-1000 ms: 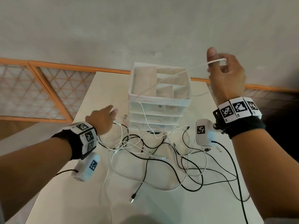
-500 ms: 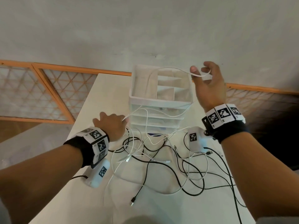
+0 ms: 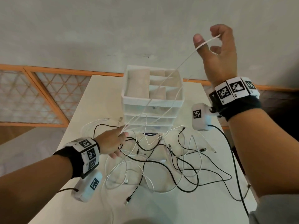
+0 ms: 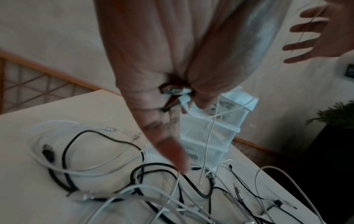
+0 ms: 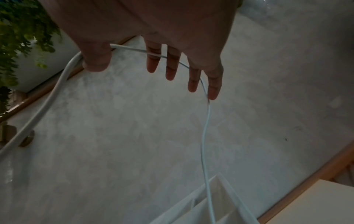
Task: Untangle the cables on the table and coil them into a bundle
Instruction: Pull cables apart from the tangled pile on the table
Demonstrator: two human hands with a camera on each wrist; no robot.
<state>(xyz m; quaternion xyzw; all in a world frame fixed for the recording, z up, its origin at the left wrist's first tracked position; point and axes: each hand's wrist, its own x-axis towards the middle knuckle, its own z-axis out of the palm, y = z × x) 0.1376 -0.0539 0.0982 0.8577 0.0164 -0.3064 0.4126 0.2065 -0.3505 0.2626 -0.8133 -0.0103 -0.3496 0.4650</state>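
A tangle of black and white cables [image 3: 161, 164] lies on the pale table [image 3: 194, 207]. One white cable [image 3: 178, 68] runs taut from the pile up to my right hand [image 3: 205, 38], raised high at the upper right. In the right wrist view this cable [image 5: 205, 136] is draped behind the thumb and across the straight, spread fingers [image 5: 172, 68]. My left hand [image 3: 119, 138] is low over the pile's left side. In the left wrist view its curled fingers [image 4: 201, 97] pinch the white cable's plug end [image 4: 184, 100].
A white drawer organiser [image 3: 152, 101] with open top compartments stands at the table's far end, right behind the pile; the lifted cable crosses over it. A grey wall and an orange-framed lattice panel [image 3: 48, 97] lie beyond. A green plant [image 5: 19, 30] is off to the right.
My right hand dipped toward the organiser's top, then rose higher and to the right, drawing the white cable taut. My left hand shifted right, toward the organiser's base.
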